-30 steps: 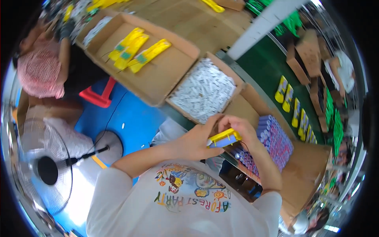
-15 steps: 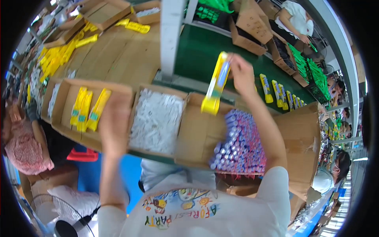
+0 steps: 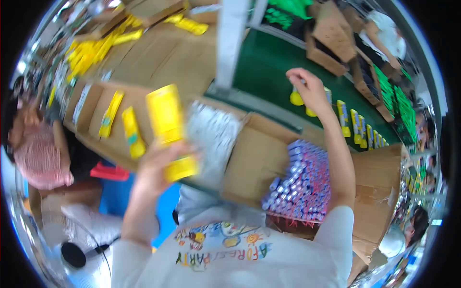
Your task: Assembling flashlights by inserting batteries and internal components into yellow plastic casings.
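My left hand [image 3: 161, 161], blurred, grips a yellow plastic case [image 3: 165, 115] and holds it raised over the boxes. Two more yellow cases, one at the far side [image 3: 112, 114] and one nearer [image 3: 133, 132], lie in the left cardboard box. My right hand [image 3: 309, 91] hovers over the green belt [image 3: 269, 62], its fingers loosely bent and nothing seen in them. A yellow case [image 3: 296, 98] lies on the belt just below those fingers, partly hidden by them. Several filled yellow cases [image 3: 355, 126] stand in a row farther right along the belt.
White slips [image 3: 211, 137] fill the middle box, beside a bare cardboard compartment [image 3: 257, 161]. Purple and pink tubes [image 3: 307, 180] are packed at right. A metal post [image 3: 231, 48] rises behind the boxes. Yellow parts [image 3: 93, 53] lie heaped at far left. Other people sit around the line.
My left hand has lifted a yellow case out of the left box and moved right. My right hand has let go of the filled yellow case over the belt. The view has shifted.
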Tool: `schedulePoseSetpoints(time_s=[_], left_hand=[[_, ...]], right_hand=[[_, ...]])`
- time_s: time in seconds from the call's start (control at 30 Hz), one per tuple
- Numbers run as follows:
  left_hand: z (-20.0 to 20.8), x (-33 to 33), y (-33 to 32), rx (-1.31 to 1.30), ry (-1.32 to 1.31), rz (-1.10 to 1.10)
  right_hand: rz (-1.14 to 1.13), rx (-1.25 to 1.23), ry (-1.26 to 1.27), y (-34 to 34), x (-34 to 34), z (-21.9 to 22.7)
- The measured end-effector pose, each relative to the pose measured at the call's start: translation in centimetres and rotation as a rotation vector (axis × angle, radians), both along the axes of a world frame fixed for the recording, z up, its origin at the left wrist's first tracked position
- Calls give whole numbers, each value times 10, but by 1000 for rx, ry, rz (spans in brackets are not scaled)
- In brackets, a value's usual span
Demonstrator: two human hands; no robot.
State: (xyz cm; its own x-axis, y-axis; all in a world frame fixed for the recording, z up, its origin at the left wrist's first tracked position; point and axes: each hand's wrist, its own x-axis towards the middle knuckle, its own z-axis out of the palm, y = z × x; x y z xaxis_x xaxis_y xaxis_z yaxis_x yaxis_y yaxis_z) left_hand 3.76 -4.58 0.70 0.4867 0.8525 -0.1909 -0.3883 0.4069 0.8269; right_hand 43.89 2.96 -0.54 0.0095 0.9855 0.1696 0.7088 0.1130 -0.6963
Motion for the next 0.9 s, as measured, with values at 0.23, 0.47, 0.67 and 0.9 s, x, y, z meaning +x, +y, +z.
schedulePoseSetpoints(time_s=[0.23,0.47,0.67,0.9], left_hand=[[-27,69,-42,-475,-419,-104],[-31,53,-66,-386,-361,-44],[-52,50,-81,-211,-473,-59],[-52,57,-94,81,-62,-103]], right_hand=[[563,350,-236,-153,-157,24],[168,256,117,-191,-177,-3],[44,-202,562,-187,-170,-3],[54,35,324,-194,-195,10]])
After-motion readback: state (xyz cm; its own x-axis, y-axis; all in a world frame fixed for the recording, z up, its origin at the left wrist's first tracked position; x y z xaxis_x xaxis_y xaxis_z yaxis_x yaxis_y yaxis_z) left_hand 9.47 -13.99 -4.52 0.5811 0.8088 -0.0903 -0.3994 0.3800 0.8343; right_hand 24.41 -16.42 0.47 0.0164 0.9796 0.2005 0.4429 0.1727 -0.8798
